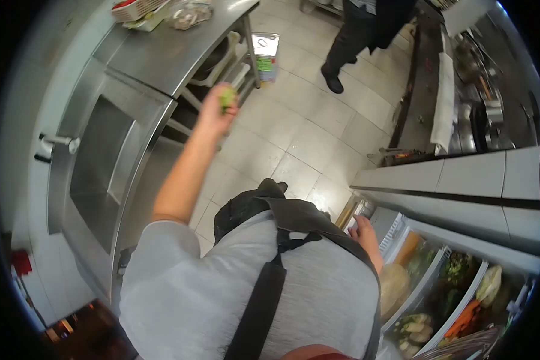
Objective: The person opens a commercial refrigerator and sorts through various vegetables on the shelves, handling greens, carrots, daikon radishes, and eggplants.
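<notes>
My left hand (218, 114) is stretched out over the floor beside the steel counter. Its fingers are closed around a small light-green piece of produce (227, 99), whose exact kind I cannot make out. Low at my right side, my right hand (365, 233) is partly hidden by my body. Its visible fingers are loosely apart with nothing seen in them. It is close to an open refrigerated drawer (405, 225) with divided compartments. Inside the drawer are carrots (462, 321), leafy greens (456, 267) and pale cut vegetables (415, 333).
A steel sink (99, 144) with a tap (60, 143) lies to the left. Beyond it the counter (162, 54) bears a basket (139, 11) and a plastic bag (191, 13). A metal tin (265, 57) stands on the tiled floor. Another person (354, 36) is ahead, near stacked pans (474, 120).
</notes>
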### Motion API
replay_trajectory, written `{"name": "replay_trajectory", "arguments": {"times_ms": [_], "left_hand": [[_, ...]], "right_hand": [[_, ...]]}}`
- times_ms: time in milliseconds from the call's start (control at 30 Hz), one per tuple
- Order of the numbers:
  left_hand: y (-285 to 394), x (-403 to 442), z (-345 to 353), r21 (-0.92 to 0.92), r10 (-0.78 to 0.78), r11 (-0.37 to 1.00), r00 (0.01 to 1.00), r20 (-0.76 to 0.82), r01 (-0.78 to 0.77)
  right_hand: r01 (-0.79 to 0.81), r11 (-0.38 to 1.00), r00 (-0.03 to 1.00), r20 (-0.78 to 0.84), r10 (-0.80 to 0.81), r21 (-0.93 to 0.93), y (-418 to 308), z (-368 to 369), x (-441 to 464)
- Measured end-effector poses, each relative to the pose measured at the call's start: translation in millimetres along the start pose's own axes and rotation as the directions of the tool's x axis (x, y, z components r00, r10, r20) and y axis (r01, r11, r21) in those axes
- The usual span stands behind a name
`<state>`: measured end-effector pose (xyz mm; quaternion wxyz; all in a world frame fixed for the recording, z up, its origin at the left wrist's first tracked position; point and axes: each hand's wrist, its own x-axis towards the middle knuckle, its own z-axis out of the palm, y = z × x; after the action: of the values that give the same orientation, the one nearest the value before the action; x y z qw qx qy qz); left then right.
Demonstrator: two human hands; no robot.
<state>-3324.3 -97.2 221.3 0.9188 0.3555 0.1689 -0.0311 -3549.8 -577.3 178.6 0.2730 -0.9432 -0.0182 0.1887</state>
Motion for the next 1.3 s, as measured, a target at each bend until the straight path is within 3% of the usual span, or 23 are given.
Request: {"name": "replay_trajectory", "arguments": {"times_ms": [67,100,167,233,267,300,333,367,400,433,467,600,767,867,900,933,1000,1033,1067,1133,1167,1233,1300], "left_hand": [[50.2,14.8,-25.1,0.112,0.159,0.983,0.975,-0.154,-0.143],[72.7,18.2,-40.1,0.151,0.213,0.968,0.973,-0.084,-0.199],[105.4,40.0,-82.6,0.635,0.419,0.724,0.903,-0.095,-0.270],[160.6,106.5,-145.0,0.664,0.363,0.742,0.887,-0.285,-0.091],[188.7,128.1,-172.3,0.999,0.467,-0.032,0.884,0.018,-0.004],[216.0,166.6,-227.0,0.935,0.442,-0.151,0.824,0.355,-0.322],[235.7,175.6,-233.0,0.901,0.372,-0.273,0.827,0.421,-0.336],[257.8,199.1,-247.7,0.907,0.390,-0.325,0.836,0.386,-0.267],[254.6,197.3,-224.7,0.994,0.493,-0.091,0.865,0.093,-0.055],[280.1,235.8,-237.0,0.977,0.197,-0.131,0.970,-0.141,0.169],[291.0,229.3,-231.8,0.942,0.278,-0.236,0.946,-0.169,0.238],[280.5,231.8,-205.2,0.752,0.373,-0.587,0.925,-0.077,0.299],[226.5,213.9,-146.6,0.383,0.467,-0.859,0.828,0.311,0.340],[136.6,176.5,-95.3,0.304,0.362,-0.925,0.781,0.510,0.230],[97.1,160.5,-79.6,0.320,0.285,-0.941,0.767,0.575,0.110],[58.4,139.9,-67.9,0.412,0.183,-0.896,0.707,0.683,-0.166],[2.6,172.6,-137.5,0.351,0.008,-0.794,0.569,0.822,-0.496],[-41.0,146.4,-132.4,0.367,-0.074,-0.724,0.595,0.800,-0.584],[-77.6,111.4,-109.7,0.417,-0.201,-0.702,0.722,0.662,-0.577],[-138.1,72.1,-112.4,0.490,-0.286,-0.535,0.693,0.661,-0.688],[-162.0,54.7,-109.3,0.572,-0.354,-0.515,0.766,0.537,-0.639],[-200.9,21.7,-110.5,0.770,-0.453,-0.280,0.786,0.421,-0.573],[-230.4,-3.2,-113.5,0.862,-0.480,-0.184,0.809,0.340,-0.472]], "right_hand": [[-0.002,1.000,1.000,0.007,0.002,-0.002,-17.9,-4.4,6.0],[0.028,0.997,0.999,-0.029,-0.030,-0.076,-19.0,3.8,7.3],[-0.008,0.995,1.000,0.022,0.010,-0.099,-33.6,7.9,12.8],[-0.019,0.998,0.999,0.034,0.021,-0.066,-43.0,9.0,14.0],[-0.010,0.999,1.000,0.004,0.010,-0.031,-42.0,11.1,10.8],[-0.056,0.998,0.998,0.025,0.056,-0.001,-41.0,11.6,8.8],[-0.071,0.997,0.997,-0.008,0.071,-0.044,-34.9,17.8,5.3],[-0.099,0.995,0.994,-0.049,0.098,-0.024,-29.5,20.6,-0.2],[-0.171,0.984,0.984,-0.063,0.168,-0.054,-35.5,16.1,-5.7],[-0.242,0.970,0.968,-0.069,0.239,-0.037,-38.6,12.2,-12.5],[-0.286,0.958,0.956,-0.066,0.285,-0.008,-34.3,7.2,-20.5],[-0.478,0.877,0.873,-0.085,0.480,0.046,-13.4,-8.5,-77.5],[-0.603,0.788,0.749,-0.250,0.613,0.124,44.9,-11.1,-159.4],[-0.618,0.695,0.632,-0.293,0.717,0.367,72.0,-48.0,-189.9],[-0.585,0.650,0.554,-0.346,0.757,0.485,98.3,-50.5,-204.3],[-0.535,0.599,0.466,-0.383,0.798,0.595,129.1,-52.1,-220.5],[-0.302,0.486,0.278,-0.412,0.868,0.820,183.3,-67.7,-247.5],[-0.216,0.407,0.160,-0.379,0.912,0.887,208.6,-80.8,-258.6],[-0.121,0.330,0.044,-0.327,0.944,0.936,234.3,-95.4,-271.6],[0.182,0.238,-0.067,-0.229,0.971,0.954,305.2,-121.0,-312.9],[0.282,0.212,-0.128,-0.183,0.975,0.936,349.9,-134.6,-336.6],[0.369,0.185,-0.185,-0.124,0.975,0.911,392.0,-156.2,-367.7],[0.603,0.248,-0.371,-0.009,0.928,0.758,400.4,-190.5,-370.0]]}}
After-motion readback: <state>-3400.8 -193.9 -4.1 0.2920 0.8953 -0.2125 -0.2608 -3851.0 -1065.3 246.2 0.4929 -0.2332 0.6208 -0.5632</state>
